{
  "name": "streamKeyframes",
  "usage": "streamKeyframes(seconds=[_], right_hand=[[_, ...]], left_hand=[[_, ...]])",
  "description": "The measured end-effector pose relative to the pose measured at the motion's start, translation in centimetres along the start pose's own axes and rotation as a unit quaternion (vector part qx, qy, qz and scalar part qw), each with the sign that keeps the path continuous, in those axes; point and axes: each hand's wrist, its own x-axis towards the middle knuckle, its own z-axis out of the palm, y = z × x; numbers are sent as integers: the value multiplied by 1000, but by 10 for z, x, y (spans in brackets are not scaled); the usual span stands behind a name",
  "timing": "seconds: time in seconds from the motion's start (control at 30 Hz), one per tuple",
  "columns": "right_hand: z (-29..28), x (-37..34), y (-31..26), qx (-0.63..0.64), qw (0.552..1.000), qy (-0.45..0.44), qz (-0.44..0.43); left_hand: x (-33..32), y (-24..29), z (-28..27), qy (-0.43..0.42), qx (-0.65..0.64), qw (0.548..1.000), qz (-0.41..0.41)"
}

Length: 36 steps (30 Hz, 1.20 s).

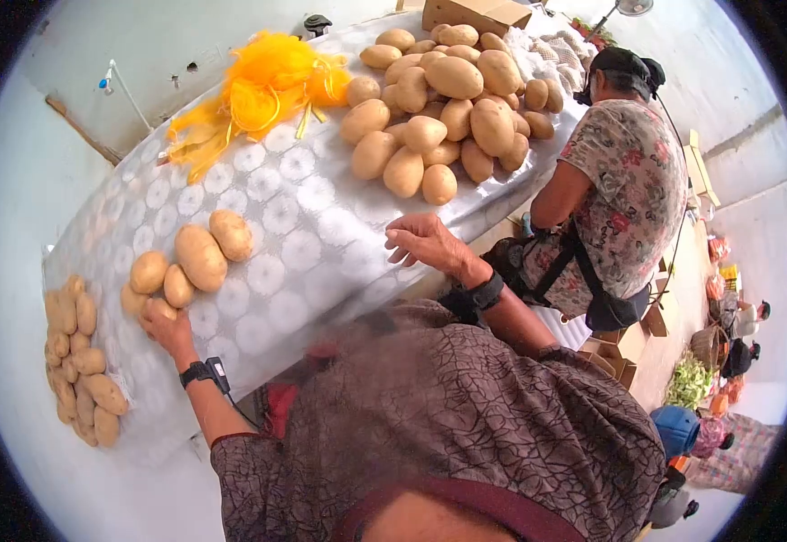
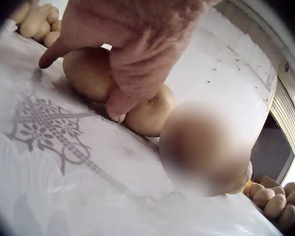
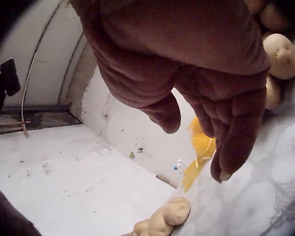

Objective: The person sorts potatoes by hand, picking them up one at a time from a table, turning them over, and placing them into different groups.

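Note:
Several potatoes (image 1: 201,257) lie together on the patterned table cover (image 1: 267,280). At the near end of this group the left hand (image 1: 168,331) has its fingers on a small potato. In the left wrist view, that hand (image 2: 132,44) spreads its thumb and fingers over a potato (image 2: 88,73), with another potato (image 2: 152,113) touching alongside. Raised over the table's near edge, the right hand (image 1: 425,244) holds nothing, its fingers loosely bent. The right wrist view shows the same hand (image 3: 201,83) with fingers hanging down, thumb apart.
A large potato pile (image 1: 455,78) is at the far right of the table, beside yellow net bags (image 1: 271,81). Another potato pile (image 1: 82,361) lies at the left end. A seated person (image 1: 624,181) in a flowered shirt is close on the right, near cardboard boxes (image 1: 624,348).

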Motion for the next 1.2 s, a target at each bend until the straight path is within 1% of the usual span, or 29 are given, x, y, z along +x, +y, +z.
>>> streamKeyframes(seconds=[0.03, 0.1, 0.13, 0.2, 0.23, 0.3, 0.33, 0.4, 0.43, 0.5, 0.53, 0.57, 0.6, 0.63, 0.7, 0.73, 0.77, 0.8, 0.83, 0.87, 0.93, 0.97, 1.0, 1.07, 1.1, 1.17, 1.2], right_hand=[[-1, -2, 1, 4, 1000, 3, 0], [-3, -4, 1, 0, 1000, 3, 9], [-4, -5, 1, -6, 1000, 1, 17], [-5, -6, 7, -6, 1000, 3, 21], [-5, -7, 9, -6, 1000, 6, 26], [-5, -7, 9, -1, 1000, 4, 28], [-6, -8, 9, 3, 999, 3, 33], [-6, -8, 9, 8, 999, 6, 36], [-7, -7, 10, 12, 999, 6, 40], [-8, -6, 11, 8, 999, 3, 41], [-9, -5, 11, 4, 999, -1, 44], [-9, -4, 12, 5, 999, 0, 43], [-10, -3, 12, 4, 999, -5, 44], [-9, -2, 13, 3, 999, -12, 46], [-8, -2, 10, 14, 999, -4, 38], [-6, -3, 8, 24, 999, 3, 30], [-5, -1, 8, 25, 999, -3, 31], [-5, 0, 8, 35, 999, -2, 33], [-4, 2, 8, 45, 998, -4, 36], [-4, 3, 6, 48, 998, -16, 41], [-5, 4, -4, 42, 998, -48, 15], [-3, 3, -10, 27, 998, -57, 0], [-2, 1, -16, 30, 997, -70, 4], [0, 1, -27, 43, 997, -57, -16], [-2, 0, -30, 48, 996, -69, -15], [-3, -3, -33, 44, 997, -68, -16], [-5, -6, -34, 40, 997, -67, -18]], left_hand=[[0, 3, -3, 0, -1, 1000, 3], [-4, 8, -13, 35, -59, 998, -15], [-4, 12, -19, 36, -59, 997, -15], [-5, 17, -29, -20, -27, 997, -63], [-6, 16, -30, -19, -27, 998, -62], [-10, 10, -29, -58, -44, 987, -143], [-15, 5, -27, -57, -45, 987, -141], [-27, -6, -21, 5, -61, 995, -84], [-31, -2, -25, 6, -62, 995, -83], [-43, 6, -33, 20, -95, 983, -159], [-48, 3, -34, 20, -96, 983, -157], [-55, -2, -34, 29, -285, 932, -221], [-58, -3, -34, 37, -462, 842, -276], [-61, 9, -44, 38, -461, 842, -276], [-69, 31, -65, 68, -621, 708, -328], [-72, 31, -64, 71, -618, 710, -331], [-76, 30, -59, 39, -722, 612, -322], [-79, 30, -59, 8, -809, 501, -307], [-78, 50, -71, -16, -844, 439, -307], [-74, 80, -86, -38, -874, 375, -306], [-65, 126, -101, -113, -910, 291, -272], [-61, 145, -105, -140, -913, 279, -262], [-57, 165, -107, -167, -916, 265, -252], [-46, 203, -104, -306, -922, 134, -195], [-43, 216, -108, -305, -922, 135, -197], [-38, 240, -117, -382, -895, 122, -193], [-37, 250, -119, -387, -894, 119, -194]])
